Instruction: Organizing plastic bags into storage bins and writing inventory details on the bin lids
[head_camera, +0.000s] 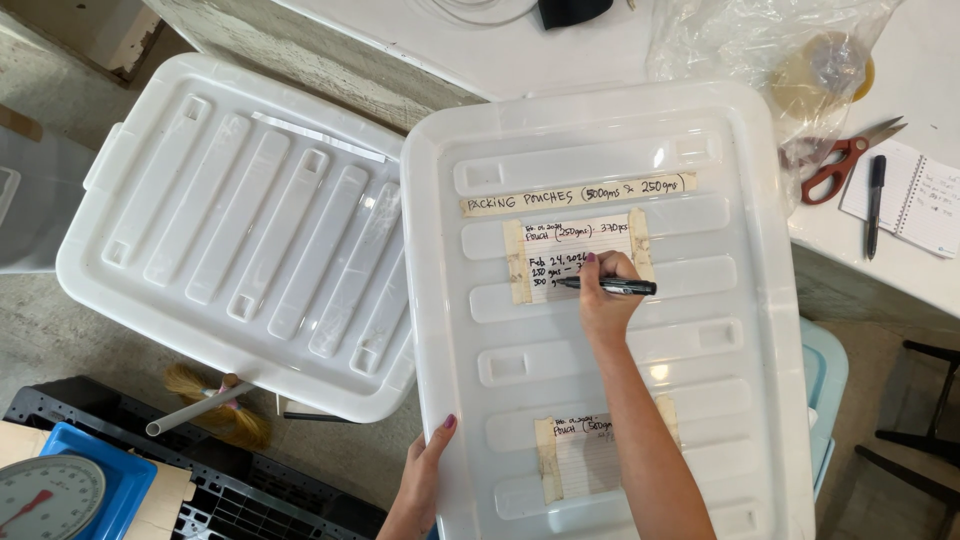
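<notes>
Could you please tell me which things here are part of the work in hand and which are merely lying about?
In use: black marker in right hand; taped paper label; white bin lid, steadied by left hand.

Lying about: red scissors, notebook, black pen, weighing scale, second lid.

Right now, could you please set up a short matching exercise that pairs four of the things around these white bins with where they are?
Things:
1. black marker
2. red-handled scissors
3. left hand
4. weighing scale

Places:
A. gripping the near left edge of the bin lid
B. lower left corner, on a blue base
C. in the right hand, tip on a taped label
D. on the white table, beside a notebook

Pairs: 1-C, 2-D, 3-A, 4-B
</notes>
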